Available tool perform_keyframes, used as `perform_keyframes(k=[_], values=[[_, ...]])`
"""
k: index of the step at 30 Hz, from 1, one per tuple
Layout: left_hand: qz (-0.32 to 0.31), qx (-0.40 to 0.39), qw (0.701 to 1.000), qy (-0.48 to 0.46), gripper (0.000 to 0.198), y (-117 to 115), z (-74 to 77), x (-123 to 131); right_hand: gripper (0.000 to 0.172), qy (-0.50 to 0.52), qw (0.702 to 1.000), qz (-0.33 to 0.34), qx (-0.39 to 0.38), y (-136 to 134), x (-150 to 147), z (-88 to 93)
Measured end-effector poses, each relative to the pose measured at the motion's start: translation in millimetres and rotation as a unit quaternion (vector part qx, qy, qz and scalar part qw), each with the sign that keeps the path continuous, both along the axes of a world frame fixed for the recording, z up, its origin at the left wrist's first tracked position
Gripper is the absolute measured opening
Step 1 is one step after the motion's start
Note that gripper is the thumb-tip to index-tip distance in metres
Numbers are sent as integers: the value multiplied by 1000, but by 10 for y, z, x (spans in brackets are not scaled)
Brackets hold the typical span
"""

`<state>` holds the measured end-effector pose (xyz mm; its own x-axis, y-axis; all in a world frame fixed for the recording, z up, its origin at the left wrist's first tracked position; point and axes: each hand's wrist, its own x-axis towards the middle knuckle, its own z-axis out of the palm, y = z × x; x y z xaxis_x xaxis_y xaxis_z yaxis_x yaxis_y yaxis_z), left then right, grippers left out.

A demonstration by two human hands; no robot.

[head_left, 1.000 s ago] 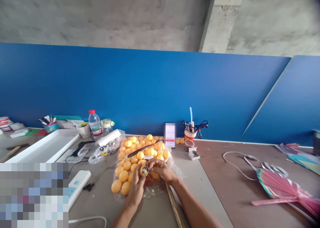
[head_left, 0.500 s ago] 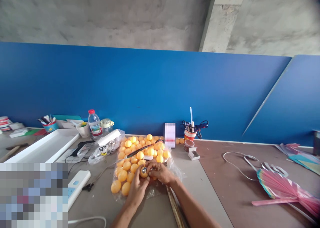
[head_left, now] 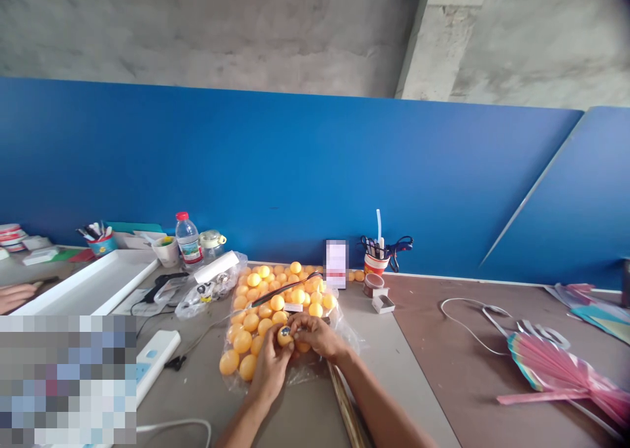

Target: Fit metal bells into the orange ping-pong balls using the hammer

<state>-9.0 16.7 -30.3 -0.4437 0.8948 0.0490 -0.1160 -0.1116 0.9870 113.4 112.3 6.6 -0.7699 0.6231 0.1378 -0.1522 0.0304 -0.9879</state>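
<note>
My left hand (head_left: 268,366) grips an orange table tennis ball (head_left: 284,340) between thumb and fingers. A shiny round metal piece (head_left: 284,332) shows on top of that ball. At the ball's right side, the fingers of my right hand (head_left: 315,336) are pinched together; whatever they hold is hidden. Just beyond both hands lies a clear plastic bag (head_left: 300,376) full of orange balls (head_left: 241,342). Across the balls rests a long dark thin tool (head_left: 280,292). A wooden stick (head_left: 344,402) runs under my right forearm.
On the left are a power strip (head_left: 157,359), a white tray (head_left: 123,274), a water bottle (head_left: 188,239) and another person's hand (head_left: 17,297). A phone (head_left: 336,264), a cup of tools (head_left: 376,263) and a small box (head_left: 382,302) stand behind. A pink fan (head_left: 556,363) lies right.
The view has shifted slightly. Both hands stay at the ball, with small finger movements. Another person's hand has come into view at the far left.
</note>
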Motion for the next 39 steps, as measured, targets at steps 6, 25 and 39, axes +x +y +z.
perform_keyframes(k=[6, 25, 39], values=[[-11, 2, 1000, 3, 45, -15, 35, 22, 15, -19, 1000, -6, 24, 4, 21, 28], [13, -3, 998, 63, 42, -44, 93, 57, 7, -77, 996, -1, 48, -30, 29, 102], [10, 17, 999, 32, 40, -32, 24, 82, 2, -98, 994, -16, 53, -24, 27, 72]])
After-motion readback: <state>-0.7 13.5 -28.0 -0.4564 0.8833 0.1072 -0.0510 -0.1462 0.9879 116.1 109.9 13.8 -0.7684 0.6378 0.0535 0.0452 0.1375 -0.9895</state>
